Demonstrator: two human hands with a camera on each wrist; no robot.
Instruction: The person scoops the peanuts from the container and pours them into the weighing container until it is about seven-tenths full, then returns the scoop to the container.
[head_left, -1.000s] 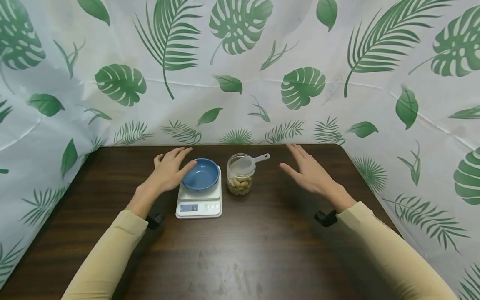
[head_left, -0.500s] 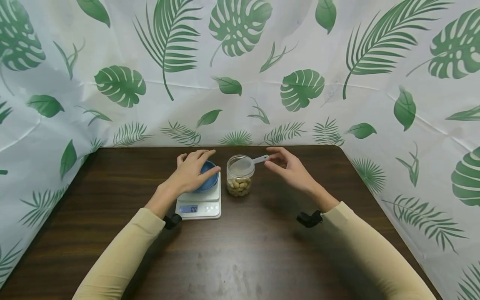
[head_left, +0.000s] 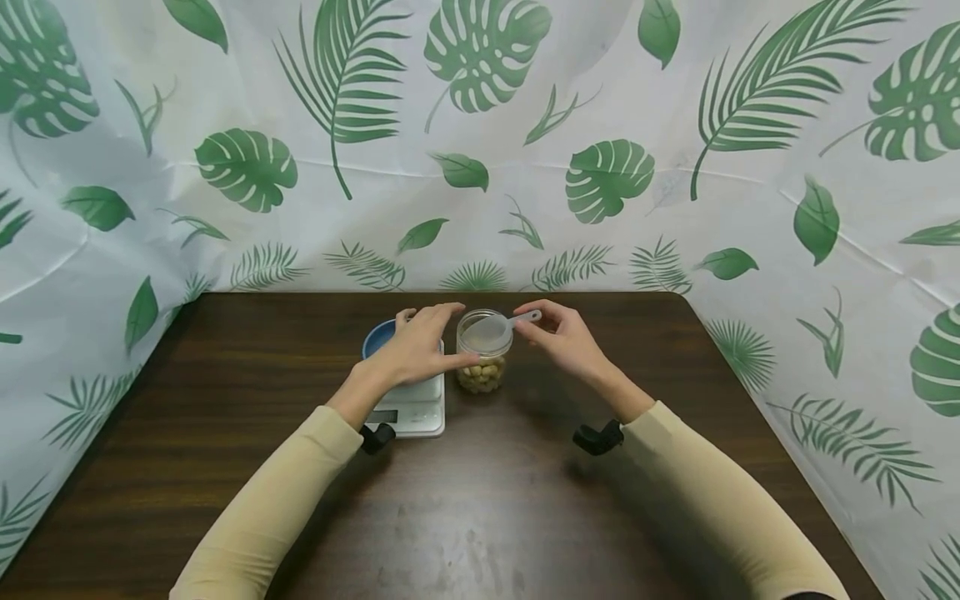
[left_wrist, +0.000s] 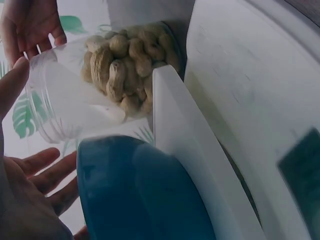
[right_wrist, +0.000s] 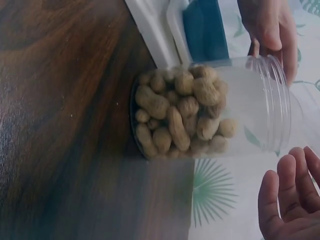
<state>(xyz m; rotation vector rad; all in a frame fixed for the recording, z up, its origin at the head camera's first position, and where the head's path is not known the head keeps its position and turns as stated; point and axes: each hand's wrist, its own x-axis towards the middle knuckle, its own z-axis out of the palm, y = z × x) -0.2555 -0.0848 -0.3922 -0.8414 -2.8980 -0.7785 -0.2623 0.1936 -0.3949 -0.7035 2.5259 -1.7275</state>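
Note:
A clear jar [head_left: 483, 354] stands on the table, its lower part filled with unshelled peanuts [right_wrist: 172, 112]. The pale scoop [head_left: 489, 333] rests across the jar's mouth, its handle out to the right. My right hand [head_left: 566, 337] pinches that handle between thumb and forefinger; the other fingers hang loose. On the jar's left, my left hand [head_left: 412, 346] is spread, thumb in front of the glass and fingers behind; firm contact is not visible. Partly hidden under that hand is a blue bowl [head_left: 377, 337] on the white kitchen scale [head_left: 420, 423].
The dark wooden table [head_left: 480, 500] stretches in front of the jar and to both sides. A white leaf-print sheet [head_left: 480, 233] hangs behind the table's back edge. The left hand covers part of the scale's display [head_left: 386, 416].
The left hand has moved right, from beside the bowl to the jar. My right hand has come in leftward and its fingers have closed around the scoop's handle. Jar, bowl and scale stay put.

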